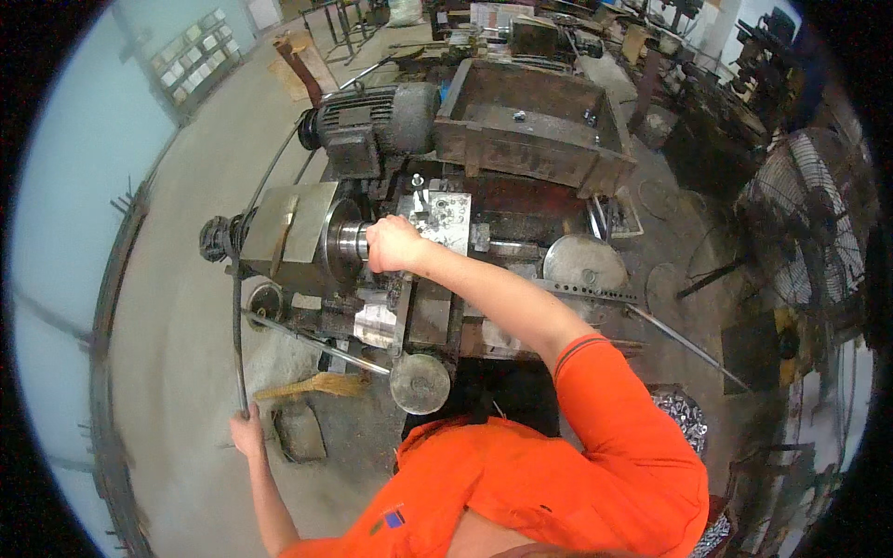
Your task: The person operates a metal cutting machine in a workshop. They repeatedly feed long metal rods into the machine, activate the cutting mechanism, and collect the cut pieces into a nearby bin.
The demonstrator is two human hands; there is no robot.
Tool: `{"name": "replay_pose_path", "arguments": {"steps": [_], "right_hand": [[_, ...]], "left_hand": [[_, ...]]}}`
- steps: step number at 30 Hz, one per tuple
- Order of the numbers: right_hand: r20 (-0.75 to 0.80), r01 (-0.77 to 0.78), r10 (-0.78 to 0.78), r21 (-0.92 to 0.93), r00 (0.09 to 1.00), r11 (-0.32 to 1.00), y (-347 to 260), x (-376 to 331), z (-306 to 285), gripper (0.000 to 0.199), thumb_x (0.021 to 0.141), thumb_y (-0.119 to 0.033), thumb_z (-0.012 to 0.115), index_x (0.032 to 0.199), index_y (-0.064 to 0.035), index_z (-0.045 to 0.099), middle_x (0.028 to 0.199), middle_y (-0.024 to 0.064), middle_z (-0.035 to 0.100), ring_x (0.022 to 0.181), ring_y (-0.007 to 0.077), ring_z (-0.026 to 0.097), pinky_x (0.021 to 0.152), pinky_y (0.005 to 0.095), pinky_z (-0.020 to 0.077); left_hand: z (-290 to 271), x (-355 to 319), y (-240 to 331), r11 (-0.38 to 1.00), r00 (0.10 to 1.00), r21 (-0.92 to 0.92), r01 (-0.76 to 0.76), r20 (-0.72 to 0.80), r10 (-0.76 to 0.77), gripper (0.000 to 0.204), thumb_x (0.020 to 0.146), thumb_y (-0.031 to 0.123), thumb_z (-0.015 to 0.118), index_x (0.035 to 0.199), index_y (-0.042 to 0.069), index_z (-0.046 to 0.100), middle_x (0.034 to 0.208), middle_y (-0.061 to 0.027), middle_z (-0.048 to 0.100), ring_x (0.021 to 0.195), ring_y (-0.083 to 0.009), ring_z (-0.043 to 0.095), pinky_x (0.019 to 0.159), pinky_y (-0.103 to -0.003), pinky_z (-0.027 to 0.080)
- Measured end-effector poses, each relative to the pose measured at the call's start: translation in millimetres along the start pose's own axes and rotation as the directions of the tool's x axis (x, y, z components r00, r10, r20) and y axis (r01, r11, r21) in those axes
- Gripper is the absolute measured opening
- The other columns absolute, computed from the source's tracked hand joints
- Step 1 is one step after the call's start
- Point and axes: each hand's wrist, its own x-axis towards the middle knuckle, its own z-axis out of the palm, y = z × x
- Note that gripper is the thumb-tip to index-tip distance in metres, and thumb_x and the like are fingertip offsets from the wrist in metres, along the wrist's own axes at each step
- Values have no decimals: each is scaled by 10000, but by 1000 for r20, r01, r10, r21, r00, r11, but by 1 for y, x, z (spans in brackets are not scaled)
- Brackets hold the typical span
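My left hand (246, 431) is closed round the lower end of a long dark lever (238, 344), which runs up to the left end of a lathe's headstock (312, 219). My right hand (393, 244) is a closed fist at the mouth of the bright steel spindle collar (352, 241); whatever its fingers hold is hidden. Just right of that fist lies the metal tool slide (451, 216), with a small upright clamp handle (419, 186) on it. Below stands a round handwheel (420, 383).
A big electric motor (377, 119) sits behind the headstock, beside a grimy open box (535, 153) with a few small metal pieces. A straw brush (316, 386) lies lower left. Small metal parts (684, 418) fill a container at right, near a large fan (805, 219).
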Motion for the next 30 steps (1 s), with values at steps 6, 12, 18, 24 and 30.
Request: {"name": "replay_pose_path", "arguments": {"steps": [6,12,18,24,30], "right_hand": [[-97,-263,262,2,960,965,25,-20,-60,316,532,-263,598,723,-25,680,733,202,635,710,353,623,703,386,510],[-480,-549,457,-64,749,833,159,-37,-143,271,583,-271,624,780,-106,709,789,171,650,776,327,630,739,373,504],[-474,-474,558,295,681,830,250,-51,-153,362,616,-283,614,899,-68,682,940,178,642,895,337,611,809,381,483],[-705,-240,258,127,661,962,218,-166,-148,367,601,-196,612,944,-83,678,1243,163,508,1083,323,526,897,340,427],[-518,-561,700,425,493,710,196,-417,-123,349,635,-138,561,947,-19,663,1183,87,582,968,182,584,795,271,451]], "left_hand": [[-19,38,20,920,883,-294,-259,315,349,245,747,180,671,810,-14,534,625,-98,568,470,-183,546,438,-318,448],[-3,38,32,809,919,-582,-87,267,291,167,756,78,620,859,-18,530,635,-105,565,515,-198,573,476,-319,486],[6,46,37,695,912,-719,22,299,281,211,779,112,644,876,-25,515,651,-96,546,496,-187,542,465,-316,486],[16,57,15,674,895,-738,-39,274,351,219,786,148,663,854,-20,540,592,-52,502,467,-136,461,454,-279,432],[28,75,-26,651,844,-727,219,476,248,311,779,200,673,950,-17,531,620,-43,489,565,-152,483,556,-297,431]]}}
